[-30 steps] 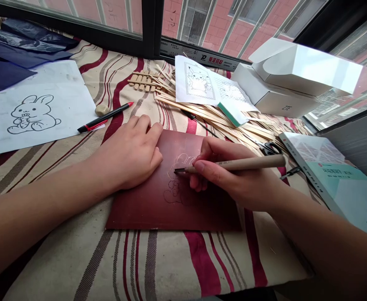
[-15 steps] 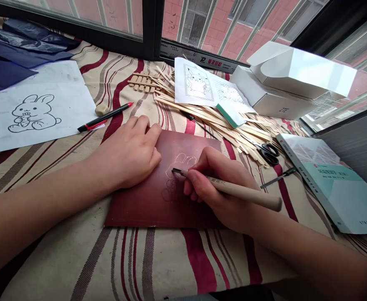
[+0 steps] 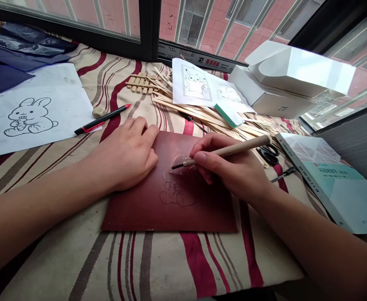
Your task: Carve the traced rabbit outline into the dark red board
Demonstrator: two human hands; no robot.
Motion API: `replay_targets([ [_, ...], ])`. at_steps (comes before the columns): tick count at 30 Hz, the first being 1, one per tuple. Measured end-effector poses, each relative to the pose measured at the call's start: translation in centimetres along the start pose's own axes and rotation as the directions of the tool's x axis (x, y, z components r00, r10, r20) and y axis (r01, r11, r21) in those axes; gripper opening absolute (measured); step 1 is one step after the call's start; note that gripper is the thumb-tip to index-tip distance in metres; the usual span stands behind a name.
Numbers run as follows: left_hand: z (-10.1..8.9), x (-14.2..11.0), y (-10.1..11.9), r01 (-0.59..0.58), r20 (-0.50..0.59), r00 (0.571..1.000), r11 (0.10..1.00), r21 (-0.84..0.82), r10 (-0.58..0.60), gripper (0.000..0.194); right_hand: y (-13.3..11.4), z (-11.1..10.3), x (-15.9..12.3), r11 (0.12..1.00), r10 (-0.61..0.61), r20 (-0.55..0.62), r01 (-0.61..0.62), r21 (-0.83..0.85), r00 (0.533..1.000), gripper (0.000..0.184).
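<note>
**wooden-handled gouge cuts rabbit outline into dark red board at window-side counter**

a striped cream-and-crimson cloth covers the counter (image 3: 158,267) beneath a black-framed window (image 3: 145,25) facing a red brick wall. at right lie a white cardboard box marked zte (image 3: 271,94), its lid raised, and a thick teal-and-white paperback book (image 3: 330,184). at left, a white paper sheet with a printed black rabbit drawing (image 3: 33,113) partly rests beside dark blue carbon paper (image 3: 1,71). at centre, a loose pile of thin pale wooden strips (image 3: 196,109) lies under a white sheet printed with a cartoon figure (image 3: 192,81). the dark red board (image 3: 139,205) sits flat on the cloth in front of the person, directly between both hands. the left hand (image 3: 123,152) rests on the board's left edge, fingers loosely curved and pressing down, holding nothing. the right hand (image 3: 227,165) grips a slim wooden-handled carving tool (image 3: 230,148) like a pen, its narrow steel tip (image 3: 177,166) on the board at the head of a pale, scratched rabbit outline (image 3: 175,190). nearby are black-handled scissors (image 3: 269,154), a green-and-white sanding block (image 3: 229,116), a black-and-red marker (image 3: 102,119) and a small beige eraser (image 3: 98,111).
</note>
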State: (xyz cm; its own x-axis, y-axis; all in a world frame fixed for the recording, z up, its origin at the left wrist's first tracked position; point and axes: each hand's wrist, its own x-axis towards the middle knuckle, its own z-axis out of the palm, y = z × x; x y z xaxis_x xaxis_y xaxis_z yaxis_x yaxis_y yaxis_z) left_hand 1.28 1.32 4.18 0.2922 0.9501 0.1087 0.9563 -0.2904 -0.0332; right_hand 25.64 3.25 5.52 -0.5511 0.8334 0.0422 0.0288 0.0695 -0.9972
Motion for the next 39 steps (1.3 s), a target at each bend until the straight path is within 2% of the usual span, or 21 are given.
replay_targets([
  [3, 0.4, 0.0, -0.2, -0.009, -0.032, 0.999, 1.000, 0.003, 0.009, 0.045, -0.1, 0.4, 0.1, 0.998, 0.060, -0.009, -0.060, 0.005, 0.998, 0.030],
  [7, 0.7, 0.0, -0.5, -0.022, -0.054, 0.998, 1.000, -0.013, 0.021, 0.041, -0.3, 0.6, 0.2, 0.996, 0.085, -0.019, -0.085, 0.010, 0.996, 0.033],
  [14, -0.1, 0.0, 0.1, 0.000, 0.011, 1.000, 1.000, 0.011, 0.000, 0.047, -0.3, -0.2, 0.5, 0.994, 0.102, 0.048, -0.103, 0.026, 0.994, 0.031],
  [21, 0.0, 0.1, 0.1, 0.004, 0.019, 1.000, 1.000, 0.008, -0.004, 0.049, -0.2, -0.4, 1.2, 0.986, 0.150, 0.123, -0.158, 0.061, 0.981, 0.031],
  [27, 0.1, 0.0, -0.2, -0.005, 0.014, 1.000, 1.000, -0.019, 0.006, 0.048, 0.3, -0.4, 1.1, 0.989, 0.090, 0.019, -0.092, 0.119, 0.996, 0.037],
  [31, -0.2, -0.1, -0.1, 0.010, 0.048, 0.999, 1.000, -0.025, -0.009, 0.051, 0.2, -0.3, 0.8, 0.991, 0.105, 0.042, -0.108, 0.077, 0.994, 0.031],
  [39, -0.1, 0.0, 0.1, 0.033, 0.029, 0.999, 0.999, -0.029, -0.032, 0.050, -0.7, 0.0, 1.2, 0.983, 0.175, 0.071, -0.178, 0.037, 0.982, 0.034],
])
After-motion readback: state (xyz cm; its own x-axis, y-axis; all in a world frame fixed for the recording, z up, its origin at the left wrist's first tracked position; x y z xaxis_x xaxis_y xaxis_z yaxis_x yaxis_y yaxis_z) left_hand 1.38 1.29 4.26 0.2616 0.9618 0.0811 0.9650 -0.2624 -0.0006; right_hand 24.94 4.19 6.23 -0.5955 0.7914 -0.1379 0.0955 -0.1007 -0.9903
